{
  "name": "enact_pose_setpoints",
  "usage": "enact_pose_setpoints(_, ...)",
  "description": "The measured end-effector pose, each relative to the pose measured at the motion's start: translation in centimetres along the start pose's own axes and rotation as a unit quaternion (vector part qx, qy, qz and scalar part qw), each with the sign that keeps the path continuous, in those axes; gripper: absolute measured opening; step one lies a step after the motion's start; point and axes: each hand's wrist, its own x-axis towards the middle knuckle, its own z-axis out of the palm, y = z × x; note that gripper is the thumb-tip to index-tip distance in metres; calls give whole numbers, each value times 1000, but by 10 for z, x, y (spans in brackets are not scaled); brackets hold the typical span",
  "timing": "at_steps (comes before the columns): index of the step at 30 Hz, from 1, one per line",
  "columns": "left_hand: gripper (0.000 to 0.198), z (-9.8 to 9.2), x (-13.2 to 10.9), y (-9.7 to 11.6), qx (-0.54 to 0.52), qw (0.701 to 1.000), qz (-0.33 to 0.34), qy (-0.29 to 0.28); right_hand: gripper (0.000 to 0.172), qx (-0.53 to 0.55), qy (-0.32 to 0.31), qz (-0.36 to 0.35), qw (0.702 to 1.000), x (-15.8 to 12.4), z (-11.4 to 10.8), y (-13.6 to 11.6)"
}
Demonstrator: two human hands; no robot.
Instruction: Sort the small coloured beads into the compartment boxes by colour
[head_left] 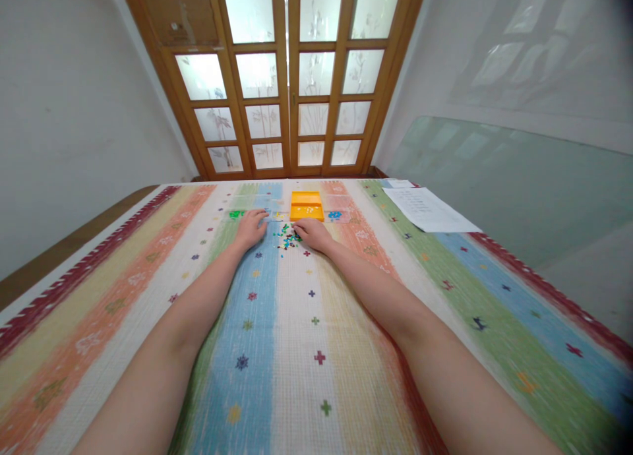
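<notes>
A small heap of mixed coloured beads lies on the striped cloth far out in front of me. My left hand rests palm down just left of the heap, fingers stretched flat. My right hand lies at the heap's right edge, fingers curled toward the beads; what they pinch, if anything, is too small to make out. Behind the heap stands an orange tray holding a few light beads. A cluster of green beads lies to its left and a cluster of blue beads to its right.
The striped cloth covers the whole table. Sheets of white paper lie at the far right. A wooden glazed door stands behind the table, with a white wall on the left and a glass pane on the right.
</notes>
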Motion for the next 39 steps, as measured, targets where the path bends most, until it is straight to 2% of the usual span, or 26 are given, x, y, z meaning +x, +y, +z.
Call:
enact_pose_setpoints(5, 34, 1, 1, 24, -24, 989, 122, -80, 32, -2, 7, -1, 1000, 0, 3, 2)
enact_pose_setpoints(9, 36, -1, 0, 36, -17, 979, 171, -111, 32, -6, 9, -6, 1000, 1, 4, 4)
enact_pose_setpoints(14, 37, -3, 0, 36, 7, 978, 163, -130, 32, -8, 6, -3, 1000, 1, 4, 3)
enact_pose_setpoints(24, 39, 1, -2, 37, 21, 978, 162, -130, 32, -9, 8, -5, 1000, 1, 3, 3)
enact_pose_setpoints(31, 35, 1, 0, 33, 25, 986, 120, -115, 32, -8, 11, -8, 1000, 0, 3, 3)
enact_pose_setpoints(39, 37, 1, 0, 36, 14, 978, 158, -134, 32, -12, -1, 9, 1000, 0, 1, 0)
